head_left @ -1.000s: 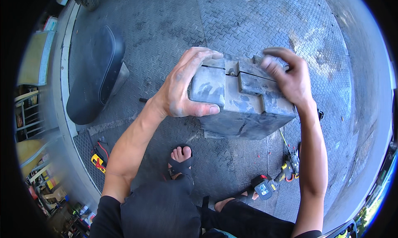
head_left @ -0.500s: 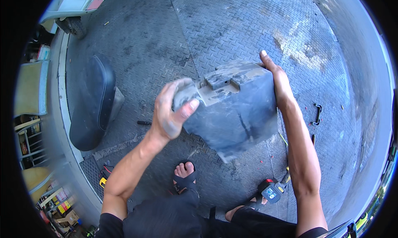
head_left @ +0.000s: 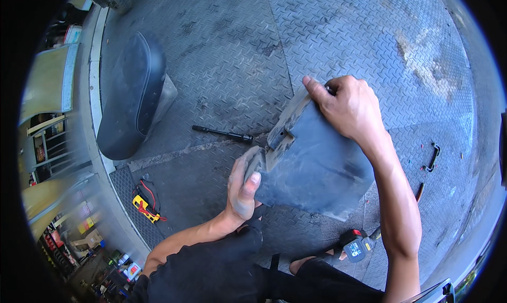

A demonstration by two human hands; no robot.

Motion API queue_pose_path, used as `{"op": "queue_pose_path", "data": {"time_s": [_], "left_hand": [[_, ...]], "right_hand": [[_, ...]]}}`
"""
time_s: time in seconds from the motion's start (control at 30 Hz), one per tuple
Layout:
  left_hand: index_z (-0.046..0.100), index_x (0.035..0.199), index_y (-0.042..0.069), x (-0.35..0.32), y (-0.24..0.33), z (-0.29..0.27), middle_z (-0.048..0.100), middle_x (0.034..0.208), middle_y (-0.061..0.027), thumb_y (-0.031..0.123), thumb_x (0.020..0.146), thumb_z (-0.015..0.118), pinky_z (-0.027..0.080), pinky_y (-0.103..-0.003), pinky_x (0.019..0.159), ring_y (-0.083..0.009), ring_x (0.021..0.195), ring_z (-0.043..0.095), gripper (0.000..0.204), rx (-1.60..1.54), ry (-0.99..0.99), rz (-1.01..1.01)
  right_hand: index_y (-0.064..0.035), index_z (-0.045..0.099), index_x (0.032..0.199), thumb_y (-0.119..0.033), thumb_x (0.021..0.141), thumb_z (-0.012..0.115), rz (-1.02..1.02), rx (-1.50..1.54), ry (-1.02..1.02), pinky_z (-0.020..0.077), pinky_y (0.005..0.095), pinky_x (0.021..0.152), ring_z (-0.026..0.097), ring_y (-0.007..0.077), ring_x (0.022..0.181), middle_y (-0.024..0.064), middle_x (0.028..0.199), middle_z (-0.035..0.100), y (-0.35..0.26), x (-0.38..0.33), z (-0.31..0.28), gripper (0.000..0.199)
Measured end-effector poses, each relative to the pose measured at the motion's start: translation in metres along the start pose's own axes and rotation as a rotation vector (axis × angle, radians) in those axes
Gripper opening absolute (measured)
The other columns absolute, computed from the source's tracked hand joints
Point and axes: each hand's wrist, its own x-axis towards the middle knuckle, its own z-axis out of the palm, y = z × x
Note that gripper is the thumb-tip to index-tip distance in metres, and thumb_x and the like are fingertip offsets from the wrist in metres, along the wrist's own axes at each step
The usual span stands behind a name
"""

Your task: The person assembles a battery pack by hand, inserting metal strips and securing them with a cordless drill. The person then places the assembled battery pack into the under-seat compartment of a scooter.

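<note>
Between my hands is a dusty black plastic box-shaped part [head_left: 322,168], held tilted above the floor. My left hand [head_left: 242,189] is closed on its left corner, with the thumb lying along the near face and the other fingers behind. At the far right edge my right hand [head_left: 349,108] grips the rim, knuckles up. A notched ledge with a small hole runs along the upper left edge of the part. Just left of it a black rod-like tool [head_left: 222,133] lies on the floor.
A black seat [head_left: 132,97] stands on the diamond-plate metal floor [head_left: 227,54] at left. Nearby is a yellow tool with red leads [head_left: 146,208]. A cordless tool's battery [head_left: 357,246] shows by my foot. A black bracket [head_left: 433,157] lies at right.
The box-shaped part has turned, its ledge now slanting steeply. My right hand has gone from its side to over its far edge. The view has shifted, uncovering more of the rod-like tool.
</note>
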Motion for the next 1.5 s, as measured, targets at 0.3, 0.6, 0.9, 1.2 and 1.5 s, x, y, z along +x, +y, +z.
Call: {"op": "queue_pose_path", "data": {"time_s": [0.3,0.6,0.9,1.2,1.5], "left_hand": [[0.038,0.163,-0.014,-0.020,-0.049,-0.012,0.053,0.160,-0.0272,0.073,0.108,0.045,0.036,-0.043,0.126,-0.0325,0.151,0.049,0.104,0.013,-0.143,-0.078],[0.029,0.169,-0.012,0.005,-0.037,-0.042,0.045,0.166,-0.0302,0.066,0.102,0.061,0.033,-0.047,0.129,-0.0371,0.154,0.047,0.108,0.015,-0.382,-0.175],[0.042,0.163,-0.012,0.058,-0.022,-0.023,0.063,0.144,-0.0156,0.035,0.099,0.082,0.048,-0.032,0.109,-0.0204,0.130,0.061,0.089,-0.370,-0.435,-0.312],[0.044,0.161,-0.011,0.071,-0.037,-0.013,0.064,0.147,-0.0193,0.023,0.093,0.083,0.048,-0.038,0.118,-0.0250,0.131,0.065,0.086,-0.554,-0.322,-0.411],[0.059,0.151,-0.010,0.072,-0.037,-0.007,0.071,0.136,-0.0153,0.028,0.092,0.075,0.051,-0.037,0.114,-0.0227,0.127,0.067,0.072,-0.597,-0.382,-0.386]], "right_hand": [[0.0038,0.079,0.086,-0.060,0.106,0.069,-0.120,-0.168,-0.073,0.0615,0.0477,0.072,0.076,0.0417,0.068,0.0233,0.070,0.073,-0.025,-0.004,0.032,0.067],[-0.0071,0.082,0.125,-0.051,0.102,0.078,-0.019,-0.272,0.402,0.0617,0.0427,0.093,0.080,0.0316,0.099,0.0155,0.117,0.084,0.119,0.006,-0.028,0.050],[-0.0006,0.060,0.151,-0.046,0.106,0.060,0.808,-0.627,0.265,0.0555,0.0572,0.109,0.071,0.0519,0.125,0.0376,0.130,0.073,0.502,-0.074,-0.078,0.064],[0.0007,0.074,0.134,-0.043,0.099,0.076,0.764,-0.539,0.370,0.0575,0.0535,0.103,0.073,0.0498,0.120,0.0320,0.124,0.077,0.505,-0.115,-0.078,0.056],[-0.0043,0.071,0.139,-0.005,0.093,0.078,0.350,-0.095,0.484,0.0600,0.0467,0.097,0.079,0.0408,0.112,0.0261,0.120,0.080,0.377,-0.144,-0.089,0.046]]}}
